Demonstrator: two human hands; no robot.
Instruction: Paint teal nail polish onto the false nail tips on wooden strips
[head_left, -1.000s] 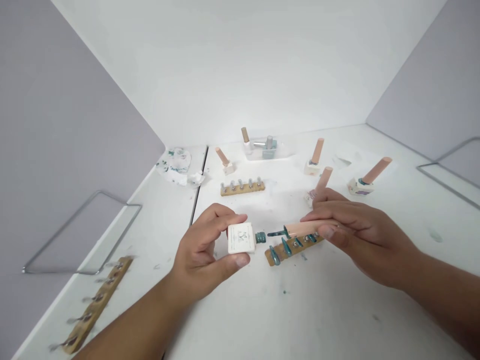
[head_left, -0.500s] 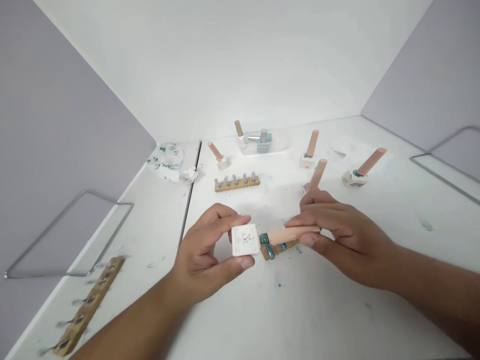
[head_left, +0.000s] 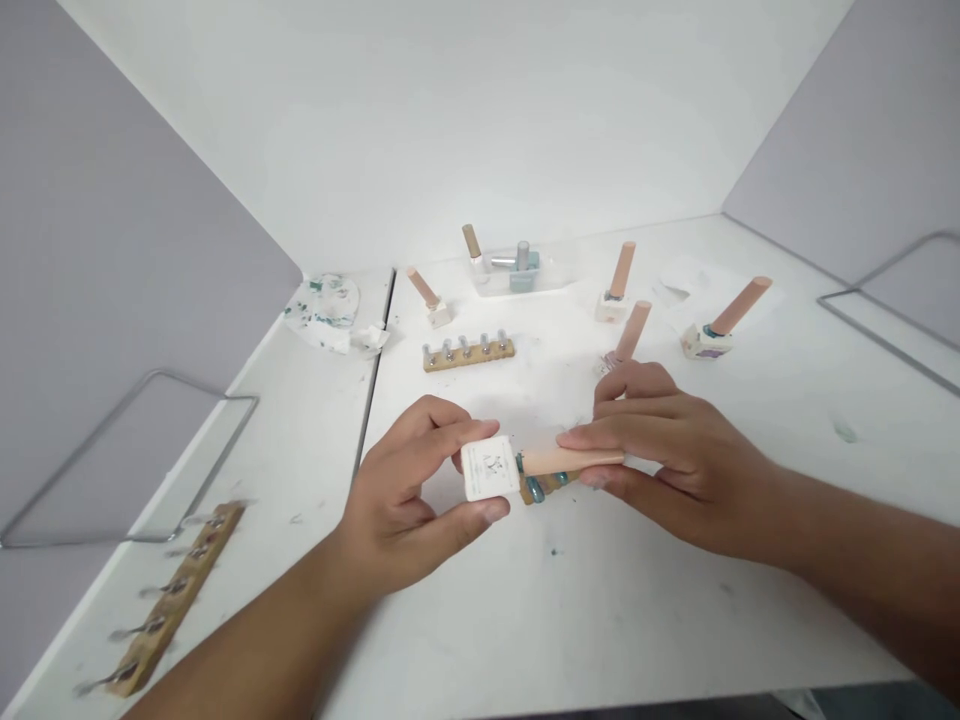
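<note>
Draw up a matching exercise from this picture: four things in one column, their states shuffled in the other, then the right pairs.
Column one
1) Left hand
2) Right hand
3) Clear tray
4) Paper at the left

Column two
A) spotted with green
B) pinching a peach cap
C) containing a teal bottle
D) gripping a white bottle

Pairs: 1-D; 2-B; 3-C; 4-A

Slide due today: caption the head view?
Left hand holds a white bottle; right hand holds a peach cap at its neck.
</note>
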